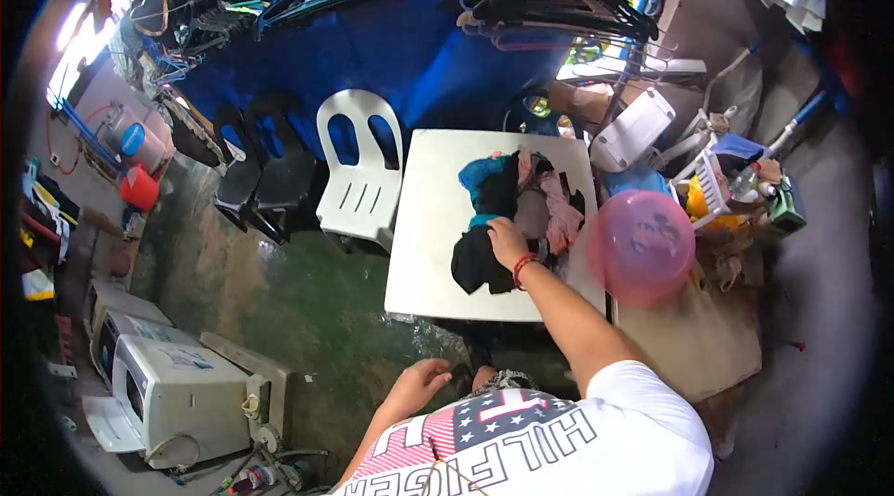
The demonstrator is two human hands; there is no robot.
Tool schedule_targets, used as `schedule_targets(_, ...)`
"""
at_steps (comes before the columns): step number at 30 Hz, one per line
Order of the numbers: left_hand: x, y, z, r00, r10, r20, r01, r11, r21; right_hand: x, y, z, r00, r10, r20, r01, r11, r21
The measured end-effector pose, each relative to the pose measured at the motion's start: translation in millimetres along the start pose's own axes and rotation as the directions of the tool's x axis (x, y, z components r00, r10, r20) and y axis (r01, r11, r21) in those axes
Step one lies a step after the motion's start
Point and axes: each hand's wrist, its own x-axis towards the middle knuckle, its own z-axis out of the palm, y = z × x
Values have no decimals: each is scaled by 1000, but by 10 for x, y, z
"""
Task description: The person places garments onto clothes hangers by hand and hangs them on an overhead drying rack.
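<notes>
My right hand (507,243), with a red band at the wrist, reaches onto a pile of clothes on the white table (424,217). Its fingers are bent into a black garment (477,263) at the near left of the pile. Teal cloth (480,170), a grey piece (532,214) and a pink garment (562,217) lie bunched beside and beyond the fingers. Just short of the table's front edge, my left hand (419,386) hangs in the air, fingers loosely curved and apart, holding nothing.
A pink translucent basin (643,246) stands against the table's right side. White and black plastic chairs (358,170) are on the left. Hangers (559,12) hang above at the back. A white washing machine (182,394) sits low left, and a white rack (712,184) with bottles stands right.
</notes>
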Motion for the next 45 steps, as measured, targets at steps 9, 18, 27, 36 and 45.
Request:
schedule_targets(9, 1201, 353, -604, 994, -83, -71, 81, 996, -40, -124, 15, 136, 972, -51, 229, 94, 979, -179)
schedule_targets(18, 3879, 696, 160, 896, 384, -221, -182, 774, 606, -697, -169, -432, 944, -90, 319, -20, 945, 326)
schedule_targets(27, 3942, 1001, -971, 955, 185, 232, -1, 783, -622, -678, 816, -1540, 791, 605, -94, -569, 783, 250)
schedule_targets(36, 3133, 2106, -1233, 707, 672, 219, 119, 193, -974, 455, -736, -1884, 959, 182, -218, -130, 964, 233)
schedule_targets(45, 2447, 2084, -2563, 668, 740, -77, -607, 483, -631, 823, 73, -1795, 979, 182, -94, -163, 970, 182)
